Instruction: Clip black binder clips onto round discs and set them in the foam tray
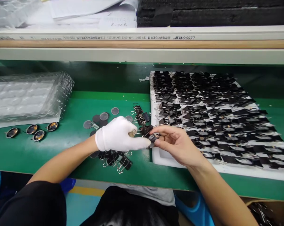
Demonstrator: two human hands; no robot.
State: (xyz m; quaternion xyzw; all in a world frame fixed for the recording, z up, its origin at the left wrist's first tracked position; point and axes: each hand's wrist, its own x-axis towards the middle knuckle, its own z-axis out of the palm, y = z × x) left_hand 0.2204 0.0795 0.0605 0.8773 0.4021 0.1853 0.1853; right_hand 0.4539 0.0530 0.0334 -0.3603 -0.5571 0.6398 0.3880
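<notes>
My left hand, in a white glove, meets my bare right hand over the left edge of a white board. Between them is a black binder clip with wire handles, beside a small grey-black piece. My right thumb and fingers pinch around these, and my gloved thumb presses against the small piece. The gloved fingertips are partly hidden. Loose binder clips lie below the glove, with several more just beyond it. Round grey discs are scattered to its left.
Rows of black clips cover the white board on the right. Stacked clear plastic trays stand at the left, with several oval, metal-rimmed pieces in front. A shelf edge crosses above the green bench.
</notes>
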